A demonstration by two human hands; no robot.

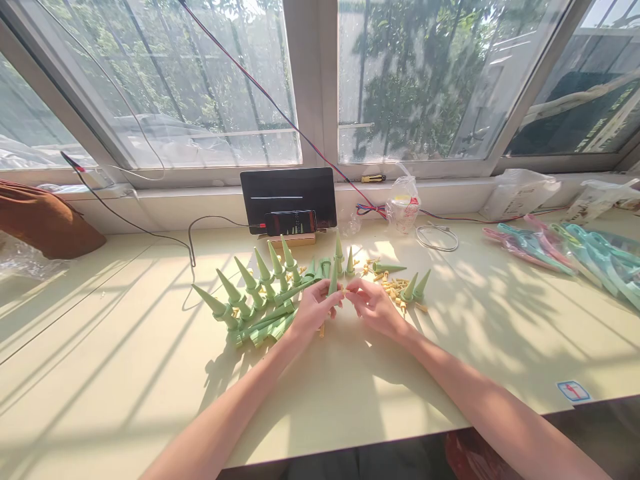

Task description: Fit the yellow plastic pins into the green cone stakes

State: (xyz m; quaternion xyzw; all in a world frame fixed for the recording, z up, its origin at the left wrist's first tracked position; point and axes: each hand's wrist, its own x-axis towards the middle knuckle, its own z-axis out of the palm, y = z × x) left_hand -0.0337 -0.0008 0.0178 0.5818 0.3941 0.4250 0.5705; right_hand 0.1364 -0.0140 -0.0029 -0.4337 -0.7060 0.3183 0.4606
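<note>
My left hand (316,308) is closed around a green cone-shaped piece (333,280), its tip pointing up. Close beside it, my right hand (373,303) pinches a small yellowish piece (345,291) against the side of the cone; its exact form is mostly hidden by the fingers. To the left, several green cones on ringed stems (245,275) stand in a row. Green tubes (265,327) lie in front of them. Right of my hands, small yellow pegs (395,288) lie in a loose pile beside two green cones (416,287).
A tablet (250,193) and a phone (290,223) lean near the window. A plastic-wrapped cup (403,205) and a coiled cable (437,237) stand behind the pegs. Pink and teal plastic items (575,257) lie at right, a brown bag (45,217) at left.
</note>
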